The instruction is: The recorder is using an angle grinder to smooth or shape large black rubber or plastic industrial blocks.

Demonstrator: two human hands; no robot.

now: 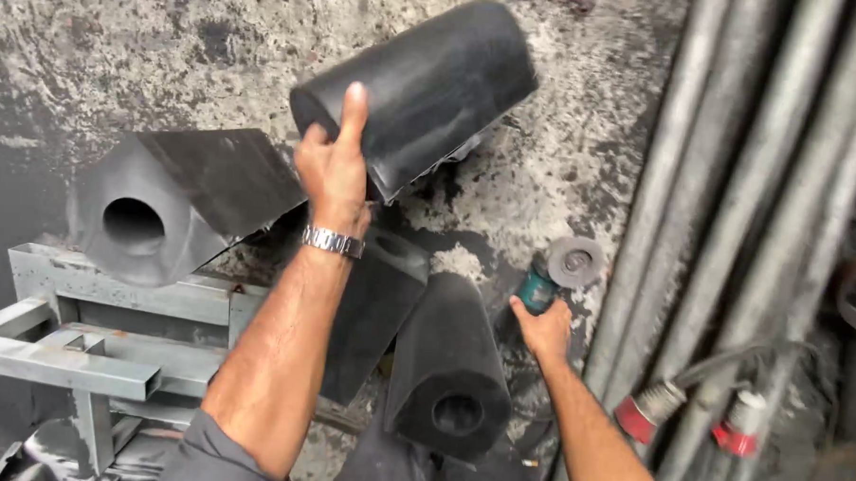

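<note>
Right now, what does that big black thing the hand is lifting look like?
The black rubber block is a long, thick piece with a rounded top and a flatter underside, matte and dusty dark grey. It is raised and tilted, its far end pointing up to the right, above the stained concrete floor. The left hand grips its near end, fingers up against the end face. Whether it has a bore like the blocks below cannot be seen.

Single view from a head-worn camera, facing steeply down at a stained grey concrete floor (94, 39). Both forearms enter from the bottom edge, so the lens sits close above the work. A grey metal frame (73, 351) occupies the lower left; long grey steel pipes (733, 185) run along the right edge. No second view overlaps this field.
</note>
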